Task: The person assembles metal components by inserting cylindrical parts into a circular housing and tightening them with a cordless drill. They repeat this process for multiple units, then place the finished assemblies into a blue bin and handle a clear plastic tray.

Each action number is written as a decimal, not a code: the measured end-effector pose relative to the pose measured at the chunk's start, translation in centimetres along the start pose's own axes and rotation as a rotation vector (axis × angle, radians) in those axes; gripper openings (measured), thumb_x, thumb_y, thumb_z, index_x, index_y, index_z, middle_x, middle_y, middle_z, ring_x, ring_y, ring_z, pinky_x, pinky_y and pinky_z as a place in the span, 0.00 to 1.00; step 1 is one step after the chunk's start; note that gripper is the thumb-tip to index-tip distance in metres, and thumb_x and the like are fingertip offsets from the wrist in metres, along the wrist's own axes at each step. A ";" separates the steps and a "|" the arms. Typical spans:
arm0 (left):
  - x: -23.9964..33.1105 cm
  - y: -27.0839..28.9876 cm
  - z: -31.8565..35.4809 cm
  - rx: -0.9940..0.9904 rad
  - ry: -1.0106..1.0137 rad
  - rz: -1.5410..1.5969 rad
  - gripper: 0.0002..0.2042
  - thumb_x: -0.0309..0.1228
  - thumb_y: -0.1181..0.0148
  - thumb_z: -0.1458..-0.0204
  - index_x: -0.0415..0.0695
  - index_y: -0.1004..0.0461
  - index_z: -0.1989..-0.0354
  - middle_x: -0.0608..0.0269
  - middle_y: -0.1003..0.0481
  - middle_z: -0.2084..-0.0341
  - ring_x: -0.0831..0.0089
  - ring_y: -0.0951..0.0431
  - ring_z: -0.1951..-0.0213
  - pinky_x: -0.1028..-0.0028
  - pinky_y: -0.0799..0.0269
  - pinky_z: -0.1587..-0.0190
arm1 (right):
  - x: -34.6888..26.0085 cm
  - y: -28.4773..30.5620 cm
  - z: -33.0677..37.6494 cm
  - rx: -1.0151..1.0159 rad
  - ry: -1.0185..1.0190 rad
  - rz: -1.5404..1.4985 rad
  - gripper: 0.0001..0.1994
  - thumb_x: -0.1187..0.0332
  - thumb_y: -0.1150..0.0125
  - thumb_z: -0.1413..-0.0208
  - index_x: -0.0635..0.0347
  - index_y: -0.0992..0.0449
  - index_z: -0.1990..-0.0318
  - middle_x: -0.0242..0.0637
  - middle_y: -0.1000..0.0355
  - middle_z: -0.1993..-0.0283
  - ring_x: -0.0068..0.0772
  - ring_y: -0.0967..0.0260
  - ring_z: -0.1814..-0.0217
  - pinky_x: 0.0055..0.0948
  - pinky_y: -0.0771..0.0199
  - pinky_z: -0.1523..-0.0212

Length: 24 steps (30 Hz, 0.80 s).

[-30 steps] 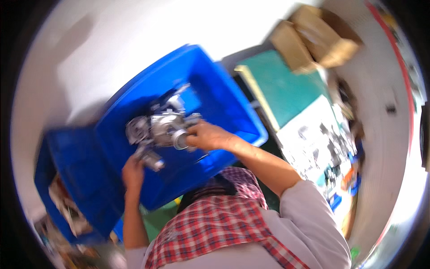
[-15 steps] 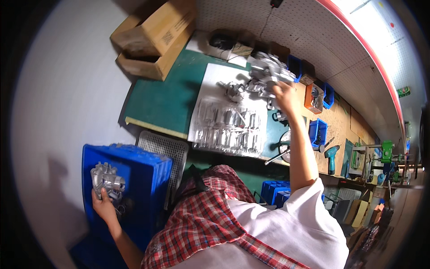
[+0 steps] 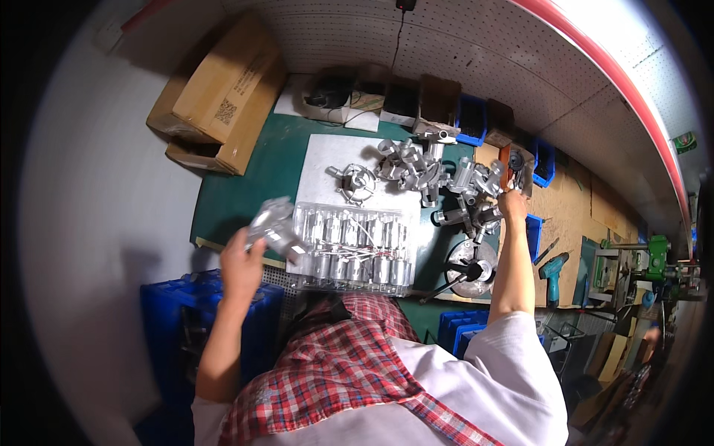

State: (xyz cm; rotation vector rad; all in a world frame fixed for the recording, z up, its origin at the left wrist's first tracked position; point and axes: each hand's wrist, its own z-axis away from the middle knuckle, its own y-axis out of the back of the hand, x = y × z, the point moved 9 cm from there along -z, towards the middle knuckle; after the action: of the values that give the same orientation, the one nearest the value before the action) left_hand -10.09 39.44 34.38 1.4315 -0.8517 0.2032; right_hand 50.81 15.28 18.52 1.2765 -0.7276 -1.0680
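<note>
Holding a silvery metal casting [image 3: 274, 227], the left hand [image 3: 239, 266] sits at about 8 o'clock in the head view, over the near-left edge of the bench [image 3: 245, 193].
- Casting lies just beyond the fingertips, toward 1 o'clock from the hand, fingers closed around its near end.
- Long axis of the casting runs roughly 10 o'clock to 4 o'clock; its far end is blurred, so which end is which cannot be told.
- Casting touches or overlaps the left end of a clear plastic tray [image 3: 357, 249] of small metal cylinders; contact cannot be confirmed.
- Right hand [image 3: 513, 204] is stretched out at 2 o'clock, at the right edge of a heap of similar metal castings [image 3: 431, 171]. Fingers are curled; whether they grip a part cannot be told.
- An orange-handled tool [image 3: 507, 165] stands just beyond that hand, at 12 o'clock from it.
- White sheet [image 3: 327, 152] lies under the heap and tray, on the green mat.
- A round metal disc part [image 3: 476, 264] sits at 5 o'clock from the heap, near the right forearm.
- Blue crate [image 3: 178, 327] sits low at 7 o'clock, below the left forearm.
- 2 cardboard boxes [image 3: 216, 97] are stacked at 11 o'clock.
- A cordless drill [image 3: 554, 267] lies at 3 o'clock on the wooden part of the bench.
</note>
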 end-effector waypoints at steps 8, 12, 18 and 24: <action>16.3 -15.3 -1.7 -0.525 -0.319 0.028 0.15 0.33 0.42 0.44 0.41 0.28 0.51 0.49 0.24 0.57 0.47 0.23 0.57 0.57 0.27 0.55 | -21.0 9.6 23.3 -0.503 0.934 -0.674 0.27 0.57 0.35 0.45 0.61 0.32 0.41 0.53 0.32 0.43 0.52 0.32 0.41 0.44 0.31 0.41; 17.6 -16.7 -2.5 -0.551 -0.277 0.251 0.27 0.33 0.36 0.48 0.43 0.37 0.39 0.46 0.28 0.49 0.53 0.24 0.53 0.61 0.27 0.50 | -17.3 7.7 19.6 -0.345 0.770 -0.761 0.13 0.70 0.32 0.47 0.63 0.29 0.58 0.44 0.22 0.61 0.39 0.23 0.62 0.36 0.26 0.62; 10.2 -10.5 -2.9 -0.351 -0.122 0.211 0.33 0.27 0.36 0.50 0.45 0.42 0.34 0.53 0.33 0.41 0.64 0.25 0.50 0.68 0.27 0.51 | -6.6 6.7 7.2 0.157 0.283 -0.450 0.15 0.66 0.37 0.43 0.57 0.30 0.51 0.48 0.22 0.60 0.44 0.23 0.61 0.43 0.25 0.60; -9.8 3.1 4.5 -0.007 0.187 0.079 0.26 0.27 0.39 0.45 0.44 0.37 0.37 0.52 0.24 0.50 0.61 0.21 0.56 0.68 0.26 0.55 | -3.0 0.8 3.3 0.331 0.072 -0.030 0.41 0.50 0.33 0.50 0.50 0.46 0.32 0.61 0.34 0.42 0.65 0.33 0.44 0.54 0.32 0.46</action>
State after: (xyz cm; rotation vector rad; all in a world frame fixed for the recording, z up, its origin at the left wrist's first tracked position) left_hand -20.50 39.36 30.33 1.3497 -0.7545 0.3875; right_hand 46.83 16.73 20.26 1.6041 -0.8570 -0.9451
